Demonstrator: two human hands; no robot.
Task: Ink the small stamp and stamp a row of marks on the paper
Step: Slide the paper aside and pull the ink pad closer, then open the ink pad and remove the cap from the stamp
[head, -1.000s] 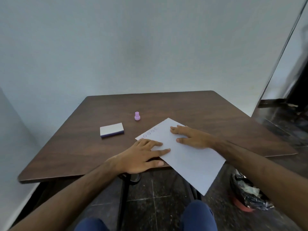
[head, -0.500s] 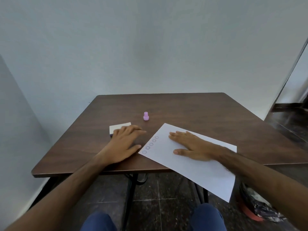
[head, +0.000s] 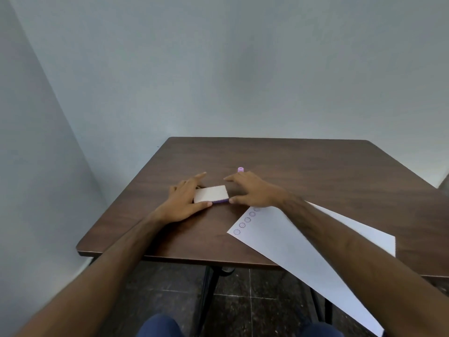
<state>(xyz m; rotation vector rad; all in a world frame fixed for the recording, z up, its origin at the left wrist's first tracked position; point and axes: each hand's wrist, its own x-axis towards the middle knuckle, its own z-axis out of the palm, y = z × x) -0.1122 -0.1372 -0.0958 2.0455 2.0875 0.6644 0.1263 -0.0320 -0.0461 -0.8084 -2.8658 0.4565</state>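
Note:
A closed ink pad (head: pixel 211 193) with a white lid and purple base lies on the brown table (head: pixel 303 171). My left hand (head: pixel 184 201) clasps its left side, thumb on the front edge and fingers behind it. My right hand (head: pixel 255 193) hovers at its right side, fingers spread, thumb tip touching the front right corner. The small pink stamp (head: pixel 240 169) stands upright just beyond my right hand, partly hidden by it. The white paper (head: pixel 291 246) lies at an angle over the front edge, with a row of several round purple marks (head: pixel 245 222) along its left end.
Pale walls close in on the left and behind the table. The table's front edge (head: pixel 184 259) is near my knees, and the paper overhangs it above the dark tiled floor (head: pixel 243 307).
My right hand left the paper and moved up-left to the ink pad. My left hand closed around the pad's left side. The view swung left.

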